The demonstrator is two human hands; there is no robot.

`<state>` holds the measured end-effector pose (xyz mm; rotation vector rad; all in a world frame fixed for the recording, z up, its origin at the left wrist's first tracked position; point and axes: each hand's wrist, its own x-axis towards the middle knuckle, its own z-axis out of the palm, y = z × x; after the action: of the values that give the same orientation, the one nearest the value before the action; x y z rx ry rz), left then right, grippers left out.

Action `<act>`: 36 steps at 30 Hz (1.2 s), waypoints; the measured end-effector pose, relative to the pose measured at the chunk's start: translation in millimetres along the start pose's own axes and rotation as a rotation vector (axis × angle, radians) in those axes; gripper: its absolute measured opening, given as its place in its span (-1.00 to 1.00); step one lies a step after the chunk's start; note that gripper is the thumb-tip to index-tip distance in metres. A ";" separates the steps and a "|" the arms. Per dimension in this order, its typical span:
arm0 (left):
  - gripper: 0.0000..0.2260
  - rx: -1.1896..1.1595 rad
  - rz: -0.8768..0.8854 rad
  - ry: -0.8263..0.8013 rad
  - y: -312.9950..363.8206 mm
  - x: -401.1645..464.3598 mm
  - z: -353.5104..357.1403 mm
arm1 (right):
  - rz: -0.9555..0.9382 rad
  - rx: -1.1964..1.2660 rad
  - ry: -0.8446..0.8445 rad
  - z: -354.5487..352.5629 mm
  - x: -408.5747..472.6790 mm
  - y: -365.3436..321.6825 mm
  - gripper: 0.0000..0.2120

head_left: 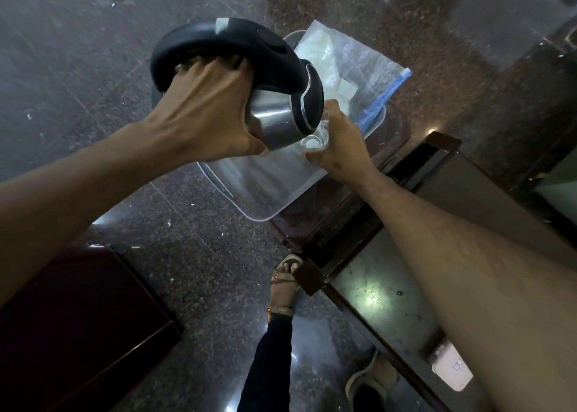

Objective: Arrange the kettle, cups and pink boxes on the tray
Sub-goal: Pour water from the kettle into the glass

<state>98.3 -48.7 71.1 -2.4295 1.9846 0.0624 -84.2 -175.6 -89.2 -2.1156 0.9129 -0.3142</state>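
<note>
Head view: kettle (281, 115) hides cup (313, 141).

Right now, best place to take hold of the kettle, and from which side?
Take the kettle by its black loop handle, coming from the near left side. It is tilted toward the glass cup, so the handle arches clear of the steel body. The left hand already has its grip through that loop.

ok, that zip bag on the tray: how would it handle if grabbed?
The zip bag looks like thin clear film, so probably floppy, sagging from one corner. The pale packets inside seem loose, so they would likely slide. It overhangs the tray rim, so a push could slip it off.
</note>
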 end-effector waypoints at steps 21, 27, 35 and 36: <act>-0.14 0.135 0.097 0.075 2.2 -6.1 4.5 | -0.007 -0.026 -0.007 -4.2 -2.8 -5.9 -0.22; -0.18 0.152 0.123 0.101 3.0 -9.7 5.5 | -0.010 -0.036 -0.001 -3.1 -3.5 -5.9 -0.21; -0.17 0.194 0.134 0.094 2.8 -7.7 4.3 | -0.002 -0.038 -0.010 -3.5 -4.3 -7.0 -0.22; -0.16 0.195 0.135 0.093 2.5 -6.9 3.8 | -0.002 -0.038 -0.010 -3.8 -4.5 -7.4 -0.22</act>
<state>94.5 -42.3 67.6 -2.2161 2.0794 -0.2362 -85.5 -171.5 -80.8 -2.1509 0.9181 -0.2895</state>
